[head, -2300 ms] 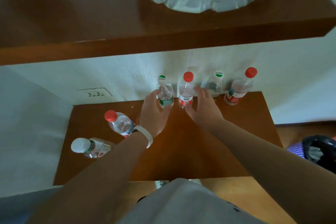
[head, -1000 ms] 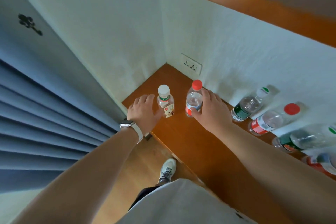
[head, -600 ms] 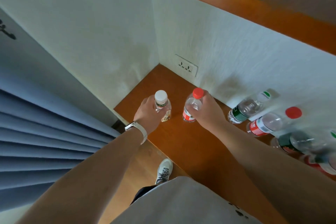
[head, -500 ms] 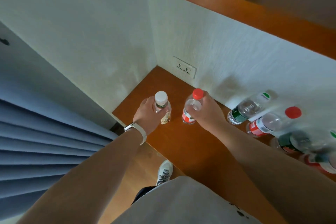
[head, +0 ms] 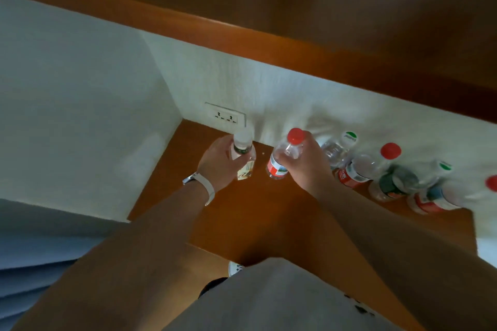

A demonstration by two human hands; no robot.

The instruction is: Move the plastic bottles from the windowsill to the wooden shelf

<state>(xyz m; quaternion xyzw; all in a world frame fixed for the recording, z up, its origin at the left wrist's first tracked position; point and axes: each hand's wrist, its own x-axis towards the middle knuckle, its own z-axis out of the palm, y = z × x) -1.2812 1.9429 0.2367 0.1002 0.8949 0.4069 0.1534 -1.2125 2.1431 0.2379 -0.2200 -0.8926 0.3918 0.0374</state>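
Our left hand (head: 217, 164) wraps round the white-capped bottle (head: 249, 162), our right hand (head: 306, 166) round the red-capped bottle (head: 277, 167), both over the wooden shelf (head: 255, 212) near its left corner. We cannot read either label: one is pale, the other red and white, both blurred. Each bottle's long axis runs near upright, cap uppermost; the red-capped one leans right.

bottles (head: 360, 169): clear glossy plastic | shelf (head: 269, 212): smooth varnished wood (slight sheen) | wall (head: 269, 94): matt, rough
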